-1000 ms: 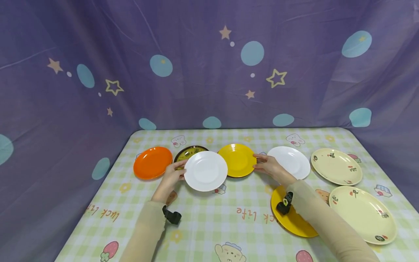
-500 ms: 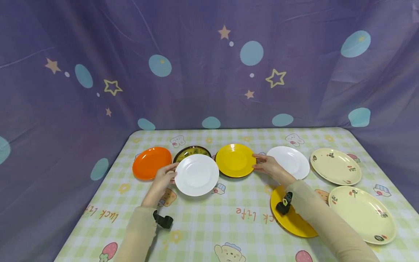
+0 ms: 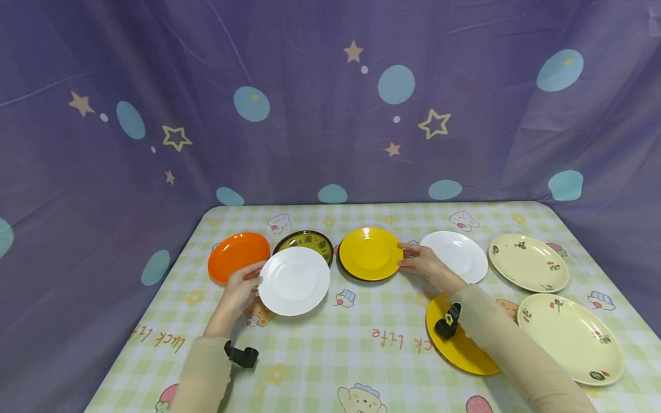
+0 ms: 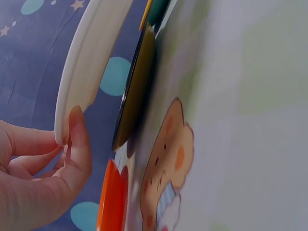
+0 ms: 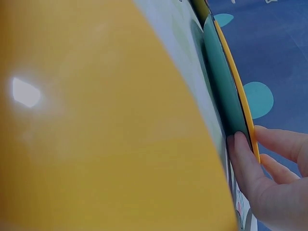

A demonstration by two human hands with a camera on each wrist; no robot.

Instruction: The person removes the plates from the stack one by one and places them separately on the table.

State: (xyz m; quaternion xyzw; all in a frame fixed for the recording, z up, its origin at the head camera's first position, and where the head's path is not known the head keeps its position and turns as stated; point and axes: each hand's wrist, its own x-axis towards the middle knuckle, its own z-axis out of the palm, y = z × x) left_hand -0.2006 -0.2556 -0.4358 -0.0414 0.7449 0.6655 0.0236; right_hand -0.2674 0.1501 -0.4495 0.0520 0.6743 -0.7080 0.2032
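Observation:
My left hand (image 3: 238, 293) holds a small white plate (image 3: 294, 281) by its left rim, and the left wrist view shows the plate (image 4: 86, 62) raised off the table between thumb and fingers. Under and behind it lies a dark-rimmed patterned plate (image 3: 316, 241), partly covered. My right hand (image 3: 427, 265) pinches the right rim of a yellow plate (image 3: 370, 253). A dark edge shows below that yellow rim; in the right wrist view the underside (image 5: 224, 82) is green, with the thumb against it and the fingers on the yellow side.
An orange plate (image 3: 238, 257) lies at the left. Right of the yellow plate are another white plate (image 3: 457, 255), two cream patterned plates (image 3: 529, 263) and a larger yellow plate (image 3: 457, 344) partly under my right forearm. A checked cloth (image 3: 320, 355) covers the table; a purple curtain (image 3: 310, 155) hangs behind.
My left hand has carried the white plate left and slightly nearer, off the yellow plate and uncovering more of the patterned one. The yellow plate shifted slightly left early on; my right hand stays at its rim.

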